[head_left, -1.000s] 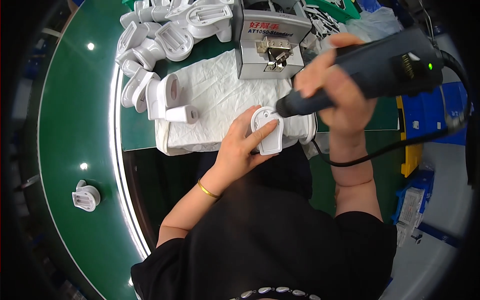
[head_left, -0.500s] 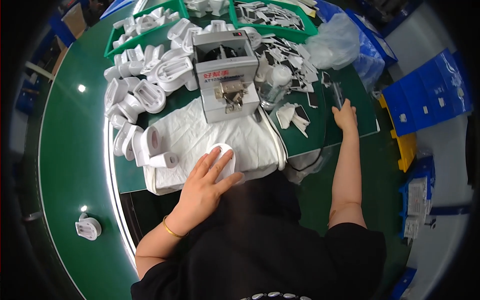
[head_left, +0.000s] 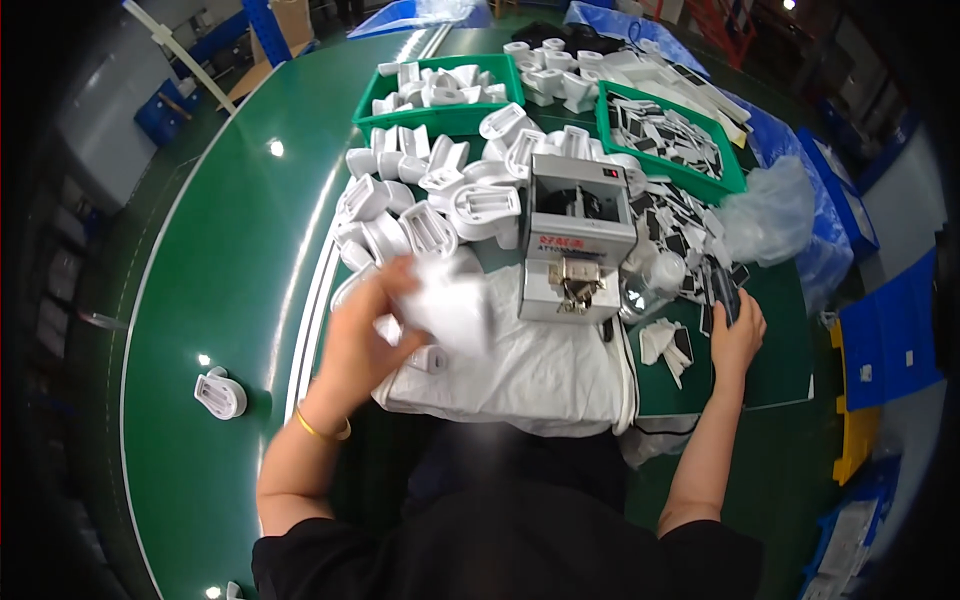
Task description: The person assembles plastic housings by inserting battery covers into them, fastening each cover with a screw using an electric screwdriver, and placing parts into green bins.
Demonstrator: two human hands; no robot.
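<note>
Left of the grey machine [head_left: 580,243], the left grip [head_left: 365,325] clasps a white fitting [head_left: 455,308], axis blurred; right of it, the right grip [head_left: 738,330] holds a black tool [head_left: 722,293], length angled forward.

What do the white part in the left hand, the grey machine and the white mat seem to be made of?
White part: probably hard plastic; it looks smooth, but motion blur hides its exact finish. Grey machine: apparently metal, satin or painted, judging by its flat panels and crisp edges; the bracket on its front shines like bare metal. White mat: likely cloth, matte, with soft creases.
</note>
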